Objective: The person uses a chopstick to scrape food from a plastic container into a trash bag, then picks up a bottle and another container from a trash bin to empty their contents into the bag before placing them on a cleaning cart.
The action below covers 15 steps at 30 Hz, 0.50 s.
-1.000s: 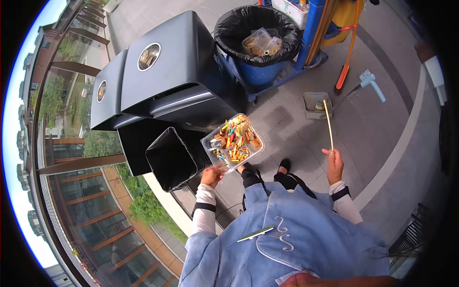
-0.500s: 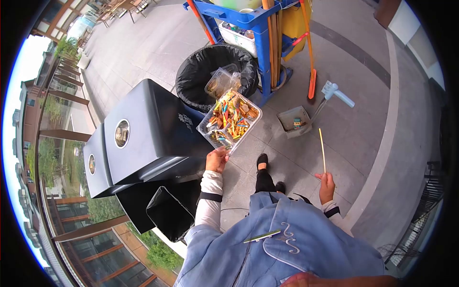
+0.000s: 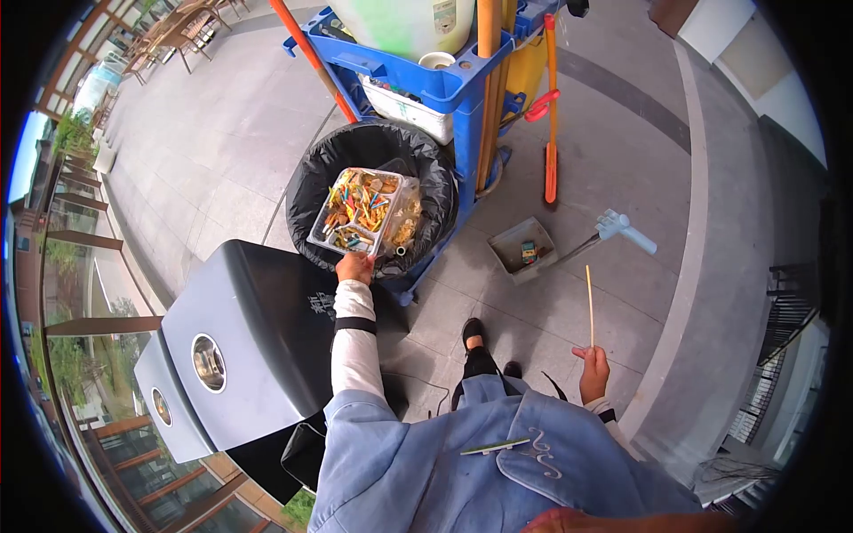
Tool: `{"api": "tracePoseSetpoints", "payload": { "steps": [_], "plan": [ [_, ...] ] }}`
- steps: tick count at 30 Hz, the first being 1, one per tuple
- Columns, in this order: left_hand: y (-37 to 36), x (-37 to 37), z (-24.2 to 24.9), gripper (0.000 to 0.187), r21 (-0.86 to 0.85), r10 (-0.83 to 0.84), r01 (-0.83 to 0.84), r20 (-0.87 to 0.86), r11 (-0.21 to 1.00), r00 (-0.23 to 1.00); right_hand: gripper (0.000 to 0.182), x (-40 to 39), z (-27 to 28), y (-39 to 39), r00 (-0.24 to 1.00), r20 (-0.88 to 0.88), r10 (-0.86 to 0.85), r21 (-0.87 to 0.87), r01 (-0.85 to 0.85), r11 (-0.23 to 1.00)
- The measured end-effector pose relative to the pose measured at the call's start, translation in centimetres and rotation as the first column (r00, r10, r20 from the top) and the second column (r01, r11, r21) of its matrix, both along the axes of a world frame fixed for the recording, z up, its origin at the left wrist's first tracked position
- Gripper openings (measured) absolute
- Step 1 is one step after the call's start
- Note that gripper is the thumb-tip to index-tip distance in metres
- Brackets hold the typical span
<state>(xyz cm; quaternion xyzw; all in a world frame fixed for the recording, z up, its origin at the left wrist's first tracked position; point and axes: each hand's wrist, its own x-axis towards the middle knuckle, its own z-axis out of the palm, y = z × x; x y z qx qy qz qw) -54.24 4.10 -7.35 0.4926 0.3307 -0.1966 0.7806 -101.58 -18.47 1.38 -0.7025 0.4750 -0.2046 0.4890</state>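
Observation:
My left hand [image 3: 355,267] grips the near edge of a clear plastic takeaway tray [image 3: 359,210] with compartments. It is filled with a jumble of orange, yellow and brown bits, some with blue and red among them. The tray is over the mouth of a round bin with a black bag liner [image 3: 313,169]. Inside the bin, beside the tray, lies another clear plastic container [image 3: 406,213] with brownish scraps. Away to the right, my right hand [image 3: 594,373] pinches a thin, pale stick, like a chopstick [image 3: 590,304], pointing upward.
A blue cleaning cart [image 3: 468,124] stands behind the bin, carrying a large translucent jug [image 3: 391,27] and long handles. An orange-headed brush [image 3: 551,175] hangs at its side. On the paving sits a grey dustpan [image 3: 508,252]. A dark litter bin [image 3: 267,329] is at left.
My left hand has carried the tray forward and left, over the lined bin. My view has shifted toward the cart. My right hand still holds the stick.

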Motion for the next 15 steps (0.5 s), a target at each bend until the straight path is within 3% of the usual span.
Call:
{"api": "tracePoseSetpoints", "payload": {
  "steps": [3, 5, 6, 9, 15],
  "plan": [
    [-0.6, 2.1, -1.7, 0.004, 0.008, 0.002, -0.002, -0.049, 1.000, 0.999, 0.022, 0.9, -0.5, 0.4, 1.000, -0.018, -0.023, 0.011, 0.024, 1.000],
    [-0.7, 3.2, -4.3, 0.026, -0.032, -0.056, 0.056, 0.009, 0.998, 0.998, 0.023, 1.4, -0.9, 0.7, 0.999, -0.041, -0.016, 0.031, 0.018, 0.999],
    [-1.4, 3.3, -4.5, 0.026, -0.034, -0.061, 0.061, -0.002, 0.998, 0.998, 0.023, 1.9, -0.9, 0.7, 0.998, -0.052, -0.021, 0.029, 0.023, 0.999],
    [-2.6, 2.7, -5.2, 0.040, -0.141, -0.125, 0.100, -0.176, 0.985, 0.976, 0.024, 3.2, -0.9, 0.9, 0.996, -0.091, 0.004, 0.012, -0.003, 1.000],
    [-2.6, 1.2, -5.3, 0.038, -0.120, -0.056, 0.033, -0.186, 0.992, 0.981, 0.025, 6.6, -0.2, 0.5, 0.991, -0.109, 0.079, 0.014, -0.078, 0.997]
  ]
}}
